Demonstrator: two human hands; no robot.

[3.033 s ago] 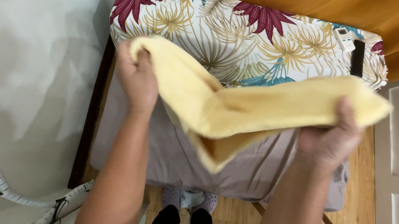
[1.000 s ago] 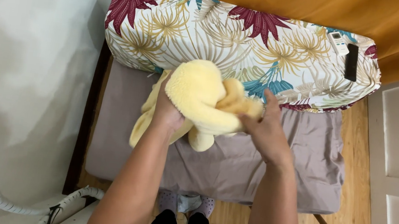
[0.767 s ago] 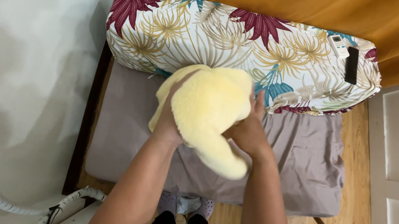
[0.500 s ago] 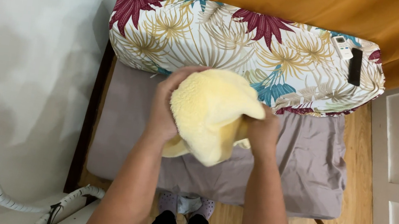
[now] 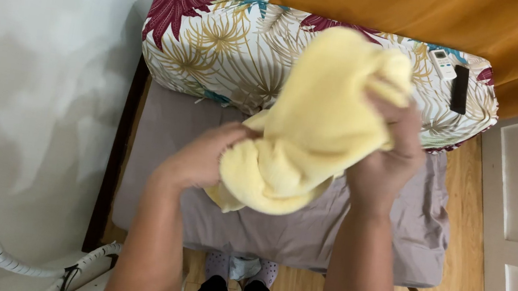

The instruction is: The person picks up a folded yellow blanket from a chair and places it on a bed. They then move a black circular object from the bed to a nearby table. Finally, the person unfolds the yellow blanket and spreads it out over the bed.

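Both hands, left (image 5: pixel 203 161) and right (image 5: pixel 385 163), grip the yellow towel (image 5: pixel 315 133), bunched above the grey mat (image 5: pixel 301 232), so folding looks barely halfway, nothing neat yet.

Pale yellow towel (image 5: pixel 315 133), floral-patterned cushion (image 5: pixel 231 54)

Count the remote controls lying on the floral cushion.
2. A white remote and a black remote lie side by side near the floral cushion's right end. The held yellow towel may hide others.
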